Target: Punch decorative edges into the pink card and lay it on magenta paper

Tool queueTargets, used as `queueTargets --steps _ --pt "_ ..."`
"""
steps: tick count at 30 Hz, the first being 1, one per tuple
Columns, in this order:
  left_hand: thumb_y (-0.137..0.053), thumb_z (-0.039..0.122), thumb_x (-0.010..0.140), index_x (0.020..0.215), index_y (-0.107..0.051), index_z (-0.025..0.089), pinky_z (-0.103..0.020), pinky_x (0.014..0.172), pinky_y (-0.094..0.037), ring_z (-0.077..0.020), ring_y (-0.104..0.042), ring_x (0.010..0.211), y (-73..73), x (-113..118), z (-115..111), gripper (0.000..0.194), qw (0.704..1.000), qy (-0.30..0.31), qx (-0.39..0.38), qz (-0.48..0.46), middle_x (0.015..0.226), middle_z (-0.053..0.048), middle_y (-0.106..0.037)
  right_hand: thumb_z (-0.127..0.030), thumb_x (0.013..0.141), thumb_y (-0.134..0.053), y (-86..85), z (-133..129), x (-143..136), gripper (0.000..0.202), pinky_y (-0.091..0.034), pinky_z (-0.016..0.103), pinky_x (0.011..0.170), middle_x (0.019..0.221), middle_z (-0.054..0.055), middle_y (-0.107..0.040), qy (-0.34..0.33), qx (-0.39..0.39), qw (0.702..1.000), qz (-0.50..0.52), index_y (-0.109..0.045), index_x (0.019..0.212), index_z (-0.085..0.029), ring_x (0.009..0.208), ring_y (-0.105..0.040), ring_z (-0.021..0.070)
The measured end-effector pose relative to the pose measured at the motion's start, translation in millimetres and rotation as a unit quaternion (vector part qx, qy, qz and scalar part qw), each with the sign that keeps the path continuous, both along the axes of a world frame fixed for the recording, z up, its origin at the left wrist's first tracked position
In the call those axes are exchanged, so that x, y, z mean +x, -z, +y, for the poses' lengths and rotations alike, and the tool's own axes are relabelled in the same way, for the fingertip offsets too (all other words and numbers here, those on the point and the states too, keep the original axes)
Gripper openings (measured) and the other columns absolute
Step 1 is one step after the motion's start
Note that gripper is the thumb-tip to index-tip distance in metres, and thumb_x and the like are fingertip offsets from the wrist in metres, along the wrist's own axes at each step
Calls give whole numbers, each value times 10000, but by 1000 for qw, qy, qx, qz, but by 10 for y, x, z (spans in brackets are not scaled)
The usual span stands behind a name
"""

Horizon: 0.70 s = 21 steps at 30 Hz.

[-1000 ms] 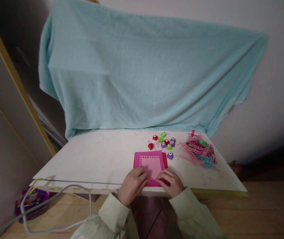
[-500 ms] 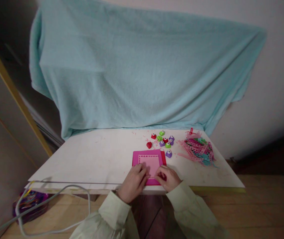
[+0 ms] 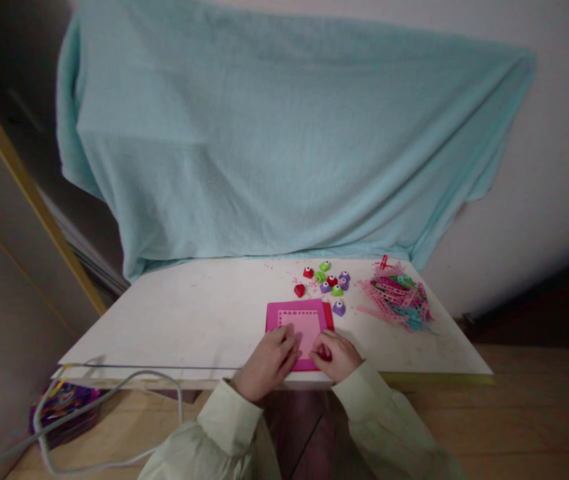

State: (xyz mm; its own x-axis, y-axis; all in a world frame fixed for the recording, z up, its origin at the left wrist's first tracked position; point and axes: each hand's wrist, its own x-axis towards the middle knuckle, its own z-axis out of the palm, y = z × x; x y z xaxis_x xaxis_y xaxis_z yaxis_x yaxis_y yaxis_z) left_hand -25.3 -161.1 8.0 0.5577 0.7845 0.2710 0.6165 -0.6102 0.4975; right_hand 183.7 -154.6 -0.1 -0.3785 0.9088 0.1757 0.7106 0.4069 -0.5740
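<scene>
A pale pink foam sheet (image 3: 307, 328) with a row of small holes along its top and left edges lies on a magenta foam sheet (image 3: 272, 312). Beneath these, the edge of a red sheet (image 3: 329, 316) shows at the right. My left hand (image 3: 270, 360) rests over the lower left of the pink sheet, its fingers curled together. At the lower right corner, my right hand (image 3: 337, 355) has thumb and fingers pinched close to the sheet. Whatever sits between the fingertips of either hand is too small or hidden to make out.
Several small red, green and purple pieces with eye-like dots (image 3: 325, 287) lie beyond the sheets, amid pink scraps. A tangled heap of punched foam strips (image 3: 398, 298) is at right on the white table (image 3: 164, 320). A grey cable (image 3: 114, 383) loops at the front left.
Both hands stay at the lower part of the pink sheet, with only slight finger movement. The view has shifted very slightly.
</scene>
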Motion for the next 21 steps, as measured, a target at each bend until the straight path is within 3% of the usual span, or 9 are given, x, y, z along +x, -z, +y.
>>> queueTargets --steps 5,13,21 --pt "-472 238 917 1126 -523 201 -365 894 -432 -230 -515 1008 -20 -50 14 218 997 14 -41 -58 1078 -96 -542 -116 723 -607 -7 -9 -4 122 -366 221 583 659 -28 -506 4 8 1000 -1 -524 693 -201 632 -493 129" --pt "-416 174 930 1037 -574 207 -308 879 -427 -182 -524 984 -119 -174 34 194 977 76 -113 -167 1026 -66 -554 -107 713 -611 38 -5 24 110 -368 213 576 679 -33 -517 3 2 1000 28 -550 708 -199 621 -493 117" --pt "-390 203 954 994 -604 187 -334 944 -410 -183 -531 1032 -173 -247 38 218 967 98 -146 -186 1043 -79 -583 -107 741 -610 24 -19 31 106 -366 221 577 692 -27 -518 5 5 999 45 -558 716 -196 628 -485 122"
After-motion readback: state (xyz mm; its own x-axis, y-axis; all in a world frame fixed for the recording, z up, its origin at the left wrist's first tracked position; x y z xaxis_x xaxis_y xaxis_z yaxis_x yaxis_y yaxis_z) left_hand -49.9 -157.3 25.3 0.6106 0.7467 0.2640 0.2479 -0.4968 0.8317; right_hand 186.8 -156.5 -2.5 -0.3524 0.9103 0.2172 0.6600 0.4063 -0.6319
